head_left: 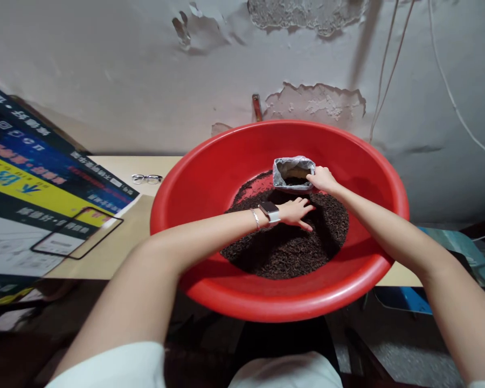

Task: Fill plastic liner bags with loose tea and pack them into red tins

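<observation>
A wide red plastic basin [283, 307] holds a layer of dark brown loose grains [286, 261], too fine to name for sure. My left hand [294, 212], with a watch [270, 210] and a bracelet on its wrist, is spread over the grains, palm down and fingers apart. Just beyond it, a silvery-grey bag [280, 186] stands with its mouth gaping upward, and some dark stuff shows inside. My right hand [324, 179] pinches the bag's right rim, thumb at the edge. Whether the left palm touches the grains is hard to see.
Under the basin runs a pale table [145, 188] against a peeling wall [125, 81]. Eyeglasses [146, 178] lie left of the basin. A large printed box [48, 183] leans at far left, a thin black frame [77, 233] by it. White cables [448, 86] hang at right.
</observation>
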